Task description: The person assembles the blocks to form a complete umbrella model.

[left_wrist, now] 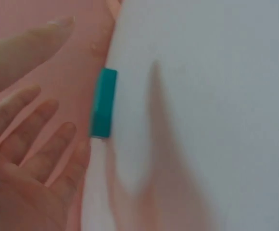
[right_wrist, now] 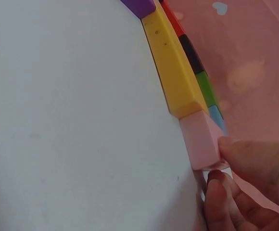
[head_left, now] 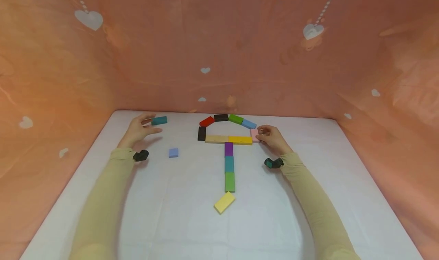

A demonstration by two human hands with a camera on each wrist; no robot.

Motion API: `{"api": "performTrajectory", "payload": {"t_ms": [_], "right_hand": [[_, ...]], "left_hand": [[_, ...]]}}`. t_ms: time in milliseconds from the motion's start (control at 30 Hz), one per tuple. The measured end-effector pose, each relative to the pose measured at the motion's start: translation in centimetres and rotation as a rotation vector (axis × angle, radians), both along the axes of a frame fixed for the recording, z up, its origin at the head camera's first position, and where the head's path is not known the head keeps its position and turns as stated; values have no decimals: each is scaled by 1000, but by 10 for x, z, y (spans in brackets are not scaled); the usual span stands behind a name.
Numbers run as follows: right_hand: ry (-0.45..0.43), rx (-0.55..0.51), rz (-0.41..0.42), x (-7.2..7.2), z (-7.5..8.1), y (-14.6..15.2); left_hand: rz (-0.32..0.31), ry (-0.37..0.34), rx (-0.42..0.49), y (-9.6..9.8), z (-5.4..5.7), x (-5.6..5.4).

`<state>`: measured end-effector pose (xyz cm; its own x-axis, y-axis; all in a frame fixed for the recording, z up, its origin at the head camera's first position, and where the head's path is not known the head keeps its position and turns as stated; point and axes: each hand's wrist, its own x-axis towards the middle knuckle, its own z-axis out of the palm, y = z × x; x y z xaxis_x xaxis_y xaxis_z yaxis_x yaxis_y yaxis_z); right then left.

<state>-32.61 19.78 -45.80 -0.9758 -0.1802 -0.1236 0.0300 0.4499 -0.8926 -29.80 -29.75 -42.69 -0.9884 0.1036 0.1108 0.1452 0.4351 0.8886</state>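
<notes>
My left hand hovers at the back left, thumb and fingers spread apart. A teal block lies just past its fingertips; in the left wrist view a gap shows between the fingers and the teal block. At the right end of an arrangement of coloured blocks, my right hand pinches a pink block. The right wrist view has the thumb against the pink block and curled fingers at its end. This block stands against a yellow block and a light blue one.
Red, black and green blocks form an arch over a wooden block. Below runs a column with a purple block on top. A pale yellow block lies slanted beneath; a periwinkle block sits left.
</notes>
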Motion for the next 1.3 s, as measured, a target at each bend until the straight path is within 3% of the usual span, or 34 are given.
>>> {"api": "performTrajectory", "payload": {"t_ms": [233,500,767,967,1300], "right_hand": [[8,2,4,2,-2,-1],[-5,-19,-16,2,-2,-1],[-9,-11,-15,1,-1,-1],[-9,-11,-23,1,0,-1],[-21,11,-41,4,3,-4]], "left_hand": [[24,-60,22,0,-11,-14],[65,-108,15,5,-13,-30],[37,-71,6,9,-15,-32],[16,12,-19,12,-17,-33],[144,-4,-63,22,-17,-31]]}}
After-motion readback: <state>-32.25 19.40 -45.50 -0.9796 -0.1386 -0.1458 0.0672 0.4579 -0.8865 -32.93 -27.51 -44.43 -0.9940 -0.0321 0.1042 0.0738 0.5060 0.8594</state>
